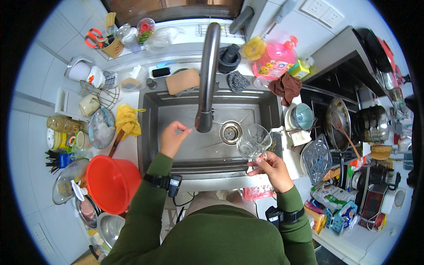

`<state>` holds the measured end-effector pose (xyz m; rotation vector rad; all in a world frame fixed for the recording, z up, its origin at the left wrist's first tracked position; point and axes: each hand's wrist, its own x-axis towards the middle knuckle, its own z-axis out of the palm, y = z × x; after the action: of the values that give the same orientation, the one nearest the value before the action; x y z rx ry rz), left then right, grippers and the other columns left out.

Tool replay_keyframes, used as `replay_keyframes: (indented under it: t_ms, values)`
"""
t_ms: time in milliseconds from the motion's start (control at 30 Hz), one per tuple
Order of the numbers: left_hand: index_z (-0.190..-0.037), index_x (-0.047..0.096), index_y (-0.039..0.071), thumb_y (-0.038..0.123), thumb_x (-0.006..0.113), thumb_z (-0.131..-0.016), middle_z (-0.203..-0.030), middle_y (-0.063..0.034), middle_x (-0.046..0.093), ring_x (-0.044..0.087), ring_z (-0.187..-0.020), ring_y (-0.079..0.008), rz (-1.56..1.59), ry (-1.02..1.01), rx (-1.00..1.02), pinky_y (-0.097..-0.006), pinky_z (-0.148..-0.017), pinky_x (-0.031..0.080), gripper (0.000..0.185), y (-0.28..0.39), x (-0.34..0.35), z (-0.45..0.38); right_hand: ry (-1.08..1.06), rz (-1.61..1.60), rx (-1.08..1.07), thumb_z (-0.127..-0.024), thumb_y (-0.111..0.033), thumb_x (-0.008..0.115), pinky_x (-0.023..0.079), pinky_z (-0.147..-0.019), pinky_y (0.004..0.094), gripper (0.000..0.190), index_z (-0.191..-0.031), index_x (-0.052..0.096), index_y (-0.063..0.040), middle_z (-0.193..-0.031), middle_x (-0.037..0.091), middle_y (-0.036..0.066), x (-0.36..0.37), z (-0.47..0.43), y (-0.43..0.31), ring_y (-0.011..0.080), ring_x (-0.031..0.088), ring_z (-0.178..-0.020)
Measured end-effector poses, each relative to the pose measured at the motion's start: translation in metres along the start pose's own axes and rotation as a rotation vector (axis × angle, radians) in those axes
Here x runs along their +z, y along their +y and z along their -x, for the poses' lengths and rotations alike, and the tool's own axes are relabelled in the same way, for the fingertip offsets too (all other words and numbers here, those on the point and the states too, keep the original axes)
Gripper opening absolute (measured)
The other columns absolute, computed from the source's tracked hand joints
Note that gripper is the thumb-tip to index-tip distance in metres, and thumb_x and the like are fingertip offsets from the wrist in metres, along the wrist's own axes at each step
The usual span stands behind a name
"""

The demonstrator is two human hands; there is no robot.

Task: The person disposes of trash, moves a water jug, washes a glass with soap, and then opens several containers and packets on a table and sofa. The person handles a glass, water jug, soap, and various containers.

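Observation:
My right hand grips the handle of a clear glass mug, which is tilted above the right side of the dark grey sink. Over the sink's left side is my left hand, its fingers curled in and the thumb tip close to the index finger. I see nothing held there. The dark metal faucet arches down between the two hands, its spout head nearer the left one. Beside the mug shows the round drain strainer. Wet marks streak the basin floor.
At left, a red bucket stands near a yellow cloth. Behind the sink are a sponge-like tan block, a steel-wool-like scourer, a stone mortar and a pink pump bottle. Bowls and a frying pan occupy the right.

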<state>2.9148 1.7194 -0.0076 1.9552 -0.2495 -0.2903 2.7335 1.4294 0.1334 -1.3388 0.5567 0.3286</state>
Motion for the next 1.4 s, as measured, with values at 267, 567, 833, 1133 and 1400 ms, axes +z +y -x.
replay_keyframes:
  t_ms: [267,567,833,1133,1400]
  values:
    - [-0.094,0.071,0.003,0.016,0.068,-0.088,-0.092,-0.0086,0.072,0.067,-0.089,-0.0194,0.196,-0.167,0.268,-0.0325,-0.081,0.050,0.014,0.046,0.011,-0.080,-0.013,-0.103,0.237,-0.101,-0.023,0.050,0.055,-0.083,0.0323,0.022,-0.105,0.054,-0.002,-0.108,0.065,0.019,-0.002,-0.004,0.029,0.0280,0.069,-0.093]
    - [-0.079,0.065,0.001,0.018,0.072,-0.086,-0.084,-0.0077,0.069,0.064,-0.079,-0.0163,-0.025,-0.002,0.075,-0.0301,-0.077,0.048,0.019,0.046,-0.007,-0.076,0.064,-0.121,0.210,-0.099,-0.020,0.054,0.055,-0.084,0.0354,0.015,-0.103,0.055,-0.005,-0.107,0.066,0.021,-0.012,-0.001,0.023,0.0272,0.070,-0.088]
    - [-0.106,0.070,0.007,0.024,0.063,-0.094,-0.106,-0.0115,0.069,0.064,-0.099,-0.0216,-0.011,0.006,0.426,-0.0327,-0.083,0.049,0.023,0.036,0.001,-0.082,0.088,-0.125,0.182,-0.099,-0.019,0.054,0.056,-0.081,0.0341,0.017,-0.106,0.056,-0.004,-0.104,0.066,0.019,-0.012,-0.003,0.017,0.0262,0.069,-0.089]
    - [-0.143,0.035,0.002,0.002,0.063,-0.084,-0.148,-0.0131,0.037,0.043,-0.131,-0.0251,0.154,0.454,0.489,-0.0417,-0.109,0.034,0.065,0.165,-0.024,-0.013,0.228,-0.025,-0.064,-0.097,-0.022,0.060,0.054,-0.080,0.0292,0.023,-0.097,0.058,0.001,-0.093,0.066,0.009,-0.034,-0.003,0.015,0.0191,0.068,-0.088]
    - [-0.101,0.067,0.005,0.011,0.059,-0.087,-0.104,-0.0094,0.067,0.059,-0.109,-0.0273,-0.221,0.011,0.848,-0.0463,-0.104,0.037,0.017,0.253,0.062,0.007,0.240,-0.235,-0.268,-0.103,-0.032,0.045,0.055,-0.075,0.0308,0.031,-0.096,0.051,-0.003,-0.098,0.067,0.019,-0.067,-0.003,-0.025,0.0261,0.071,-0.082]
